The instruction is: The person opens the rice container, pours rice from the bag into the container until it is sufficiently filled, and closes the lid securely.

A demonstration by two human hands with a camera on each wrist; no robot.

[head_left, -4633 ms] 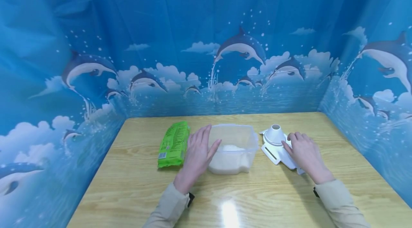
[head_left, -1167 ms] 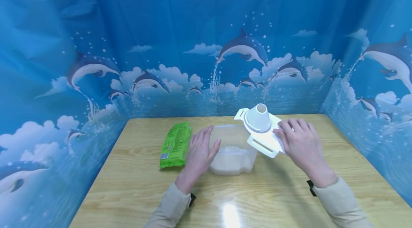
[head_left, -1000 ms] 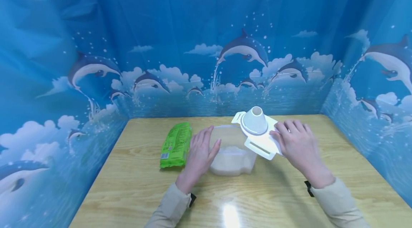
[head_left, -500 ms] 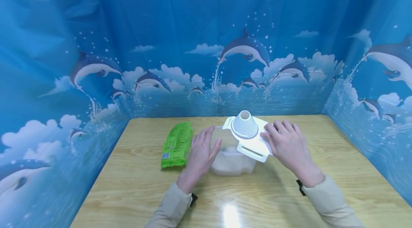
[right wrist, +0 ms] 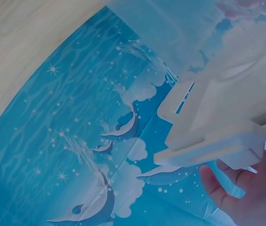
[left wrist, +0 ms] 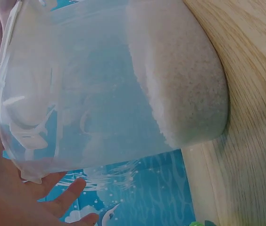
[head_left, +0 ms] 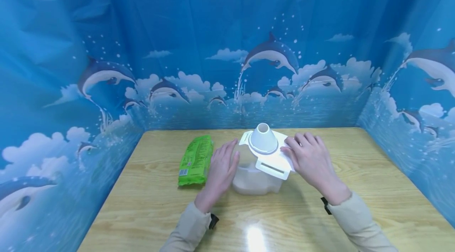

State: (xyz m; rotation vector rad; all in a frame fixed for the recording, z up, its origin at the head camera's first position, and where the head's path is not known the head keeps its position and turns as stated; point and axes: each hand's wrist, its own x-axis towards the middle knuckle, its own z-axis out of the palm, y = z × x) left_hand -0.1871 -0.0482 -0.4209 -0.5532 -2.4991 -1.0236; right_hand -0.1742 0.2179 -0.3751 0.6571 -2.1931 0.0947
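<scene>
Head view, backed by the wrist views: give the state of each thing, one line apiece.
Translucent plastic container: upright, partly filled with white grains.
White lid: over the container's opening, cone pointing up, slotted flaps sticking out.
Green package: lying on the wooden table; sealed or opened, can't tell.
Left hand: fingers extended, at the container's side.
Right hand: grips the lid's edge.

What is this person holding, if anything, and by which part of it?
The right hand holds the white funnel-topped lid by its right end. The left hand is at the left side of the clear container, gripping nothing.
</scene>
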